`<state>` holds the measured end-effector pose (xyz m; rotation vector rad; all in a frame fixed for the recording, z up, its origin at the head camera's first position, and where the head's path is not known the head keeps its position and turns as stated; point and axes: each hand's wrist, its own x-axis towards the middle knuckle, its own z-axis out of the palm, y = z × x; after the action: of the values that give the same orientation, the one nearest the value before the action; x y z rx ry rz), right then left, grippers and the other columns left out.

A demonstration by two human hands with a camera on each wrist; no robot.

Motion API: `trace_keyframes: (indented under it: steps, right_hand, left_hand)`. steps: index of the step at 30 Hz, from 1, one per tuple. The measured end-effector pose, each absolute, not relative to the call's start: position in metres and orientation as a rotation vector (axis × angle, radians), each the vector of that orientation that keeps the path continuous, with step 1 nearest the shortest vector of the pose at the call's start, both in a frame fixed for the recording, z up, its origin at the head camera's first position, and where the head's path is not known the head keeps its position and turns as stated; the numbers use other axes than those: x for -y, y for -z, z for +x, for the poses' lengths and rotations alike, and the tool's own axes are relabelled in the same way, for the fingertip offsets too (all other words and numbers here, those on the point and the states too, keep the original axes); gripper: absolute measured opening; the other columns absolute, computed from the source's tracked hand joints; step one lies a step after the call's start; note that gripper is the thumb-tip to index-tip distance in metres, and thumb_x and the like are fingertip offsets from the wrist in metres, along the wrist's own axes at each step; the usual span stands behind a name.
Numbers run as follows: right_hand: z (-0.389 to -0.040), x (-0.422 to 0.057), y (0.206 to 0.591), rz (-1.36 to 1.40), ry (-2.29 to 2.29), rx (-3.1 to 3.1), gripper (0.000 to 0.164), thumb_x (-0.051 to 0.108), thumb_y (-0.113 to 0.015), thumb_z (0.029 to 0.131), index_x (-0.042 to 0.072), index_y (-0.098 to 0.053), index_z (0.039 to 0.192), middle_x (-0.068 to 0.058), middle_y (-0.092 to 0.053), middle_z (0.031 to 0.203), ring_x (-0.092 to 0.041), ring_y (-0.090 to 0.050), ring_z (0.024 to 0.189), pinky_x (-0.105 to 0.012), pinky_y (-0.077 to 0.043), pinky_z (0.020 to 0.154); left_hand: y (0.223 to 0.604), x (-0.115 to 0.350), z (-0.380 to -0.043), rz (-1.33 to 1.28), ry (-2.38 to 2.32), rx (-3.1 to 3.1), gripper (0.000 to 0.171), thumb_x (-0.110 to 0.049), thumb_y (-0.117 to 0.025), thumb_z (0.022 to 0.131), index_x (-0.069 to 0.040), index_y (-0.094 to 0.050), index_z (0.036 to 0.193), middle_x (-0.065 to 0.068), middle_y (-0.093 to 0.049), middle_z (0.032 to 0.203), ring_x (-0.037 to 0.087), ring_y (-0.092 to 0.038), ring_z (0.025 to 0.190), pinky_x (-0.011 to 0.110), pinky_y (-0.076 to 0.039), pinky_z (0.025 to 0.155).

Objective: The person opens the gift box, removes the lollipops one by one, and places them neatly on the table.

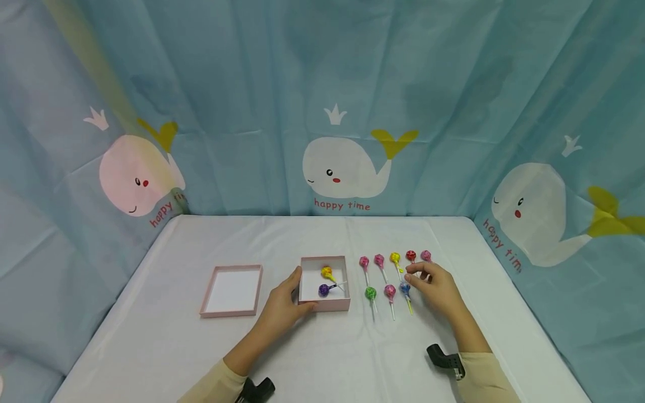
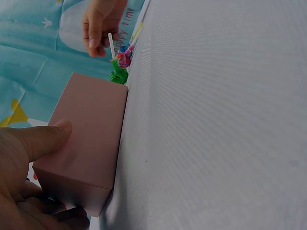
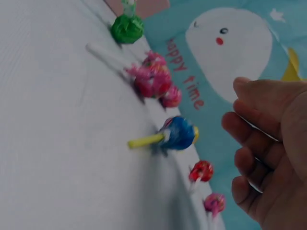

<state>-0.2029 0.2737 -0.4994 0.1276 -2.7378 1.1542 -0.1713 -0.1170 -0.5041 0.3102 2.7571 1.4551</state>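
Observation:
My left hand (image 1: 282, 305) grips the left side of a small pink box (image 1: 327, 305), thumb on its front wall and fingers around the corner. Inside the box's white interior lie two lollipops, one yellow-orange (image 1: 327, 272) and one purple (image 1: 323, 290). Above the right end of the loose lollipops hovers my right hand (image 1: 437, 292), its fingers loosely bent and nothing between them. Closest to its fingertips in the head view is a blue lollipop (image 1: 405, 287) with a yellow stick. In the right wrist view that blue lollipop (image 3: 178, 133) lies apart from the fingers.
Two rows of lollipops lie right of the box, including a green one (image 1: 370, 293), a pink one (image 1: 389, 291), a yellow one (image 1: 395, 257) and a red one (image 1: 411, 256). A pink-edged lid (image 1: 232, 291) lies at left. A whale-print curtain (image 1: 242, 168) hangs behind the white table (image 1: 166, 336).

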Motion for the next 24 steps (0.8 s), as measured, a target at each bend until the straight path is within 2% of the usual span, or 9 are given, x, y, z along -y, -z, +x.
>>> trace_keyframes:
  steps: [8, 17, 24]
  right_hand:
    - [-0.211, -0.257, 0.471, 0.369, -1.128, 2.686, 0.023, 0.031, -0.077, 0.094, 0.017, -0.076, 0.111, 0.005, -0.070, 0.106, -0.017, -0.054, 0.089, -0.029, -0.048, 0.076]
    - [-0.222, -0.223, 0.437, 0.576, -1.112, 2.722, 0.017, 0.028, -0.076, 0.095, 0.026, -0.076, 0.112, 0.011, -0.071, 0.111, -0.024, -0.058, 0.100, -0.040, -0.052, 0.083]
    - [-0.228, -0.196, 0.420, 0.752, -1.072, 2.736, 0.023, 0.020, -0.078, 0.093, 0.027, -0.076, 0.114, 0.011, -0.072, 0.115, -0.018, -0.059, 0.107, -0.047, -0.055, 0.089]
  left_hand:
    - [0.506, 0.117, -0.172, 0.313, -1.461, -2.758, 0.100, -0.023, -0.089, 0.081, 0.000, -0.031, 0.159, 0.016, -0.030, 0.166, 0.029, -0.030, 0.152, 0.045, -0.034, 0.120]
    - [0.507, 0.117, -0.173, 0.332, -1.450, -2.776, 0.099, -0.023, -0.089, 0.081, 0.001, -0.032, 0.158, 0.018, -0.031, 0.165, 0.032, -0.032, 0.152, 0.046, -0.035, 0.120]
    - [0.508, 0.117, -0.171, 0.334, -1.471, -2.766, 0.100, -0.023, -0.090, 0.080, 0.001, -0.032, 0.158, 0.017, -0.031, 0.165, 0.031, -0.032, 0.152, 0.045, -0.034, 0.120]
